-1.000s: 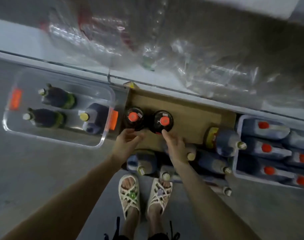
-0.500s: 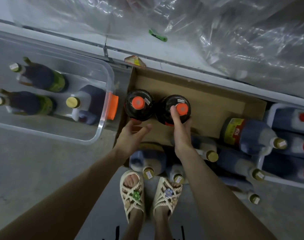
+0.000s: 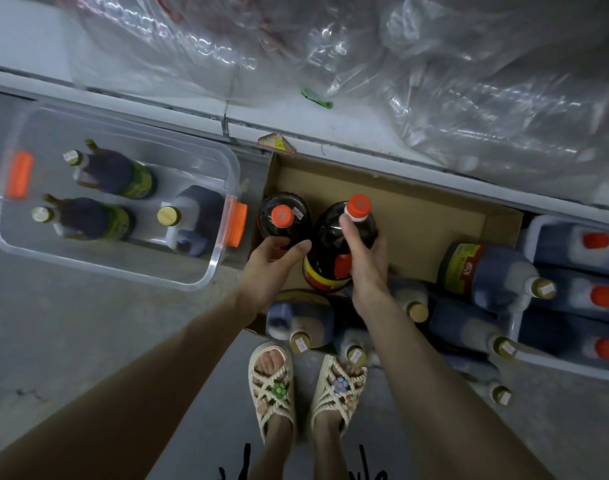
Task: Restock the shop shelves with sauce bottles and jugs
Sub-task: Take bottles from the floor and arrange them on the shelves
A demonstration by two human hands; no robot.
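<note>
The right hand [image 3: 365, 261] grips a glossy, orange-capped dark plastic bottle [image 3: 325, 237], tilted at the left end of the cardboard box [image 3: 434, 216], while the half-curled left hand [image 3: 273, 263] meets its upright twin [image 3: 284, 216], grip unclear; next, I'd guess, both need lifting clear for shelving.

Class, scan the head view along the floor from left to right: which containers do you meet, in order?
clear plastic bin → first orange-capped bottle → second orange-capped bottle, gripped by the right hand → yellow-labelled jug → white crate of red-capped jugs
</note>
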